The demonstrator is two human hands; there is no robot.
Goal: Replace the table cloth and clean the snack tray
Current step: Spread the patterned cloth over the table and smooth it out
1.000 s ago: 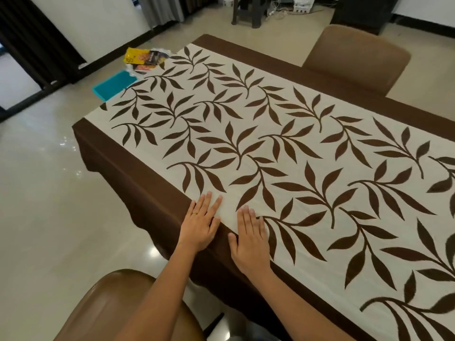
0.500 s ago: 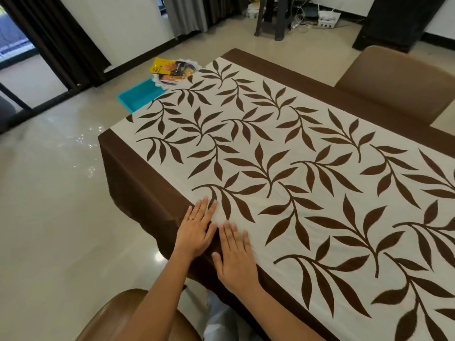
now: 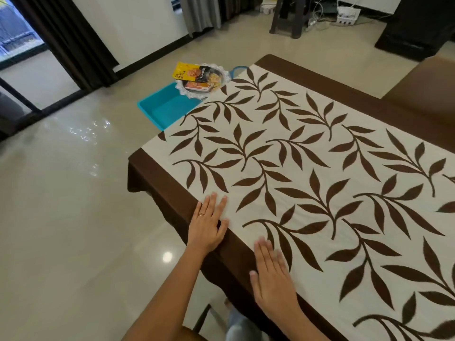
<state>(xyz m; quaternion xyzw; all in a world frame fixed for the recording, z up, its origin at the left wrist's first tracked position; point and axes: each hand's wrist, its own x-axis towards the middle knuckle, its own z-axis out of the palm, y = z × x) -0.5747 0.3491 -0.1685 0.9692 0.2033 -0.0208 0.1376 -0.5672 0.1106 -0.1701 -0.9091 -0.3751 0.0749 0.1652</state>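
tablecloth covers the counter from its left end to the right edge of view. its cream middle is printed with dark brown leafy sprigs, and a plain brown border frames it and hangs over the near edge. it lies flat.

the left hand, with a ring on one finger, rests flat across the near border, fingers straight and slightly spread. the right hand lies flat just to its right, fingers straight and close together. the hands are apart and grip nothing.

past the counter's far left corner a teal tub sits on the floor. the snack tray, round with a white lacy rim, holds snack packets at the tub's far end.

the floor is glossy beige tile. dark curtains hang at the back left, a dark stool stands further right, and a brown chair is at the far right.
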